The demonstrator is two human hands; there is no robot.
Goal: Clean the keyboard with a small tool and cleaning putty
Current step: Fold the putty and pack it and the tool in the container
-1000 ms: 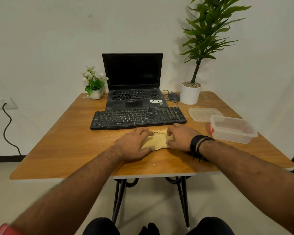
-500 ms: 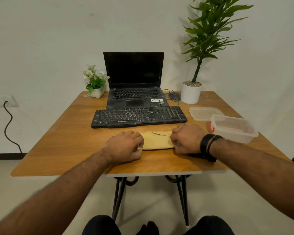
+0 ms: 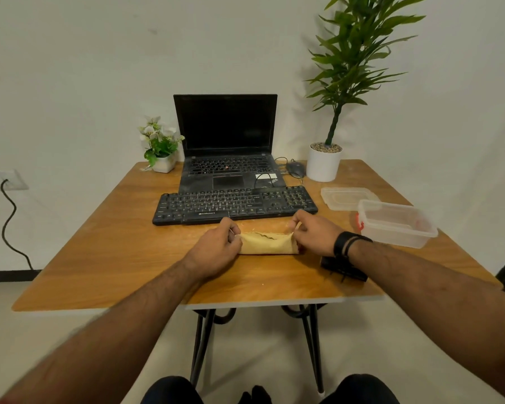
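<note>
A tan slab of cleaning putty [image 3: 267,243] lies stretched flat on the wooden table [image 3: 105,258], just in front of the black keyboard [image 3: 233,204]. My left hand [image 3: 216,249] pinches the putty's left end with curled fingers. My right hand [image 3: 312,234] pinches its right end, with the thumb and fingers bent over the edge. A small black tool [image 3: 343,268] lies on the table under my right wrist, partly hidden by the wrist.
An open black laptop [image 3: 226,147] stands behind the keyboard, with a mouse [image 3: 295,169] beside it. A clear plastic box [image 3: 397,223] and its lid [image 3: 347,197] sit at the right. A small flower pot [image 3: 162,158] and a tall potted plant [image 3: 323,163] stand at the back.
Both hands went from pressing on the putty to gripping its two ends and moved apart, pulling the putty into a longer strip.
</note>
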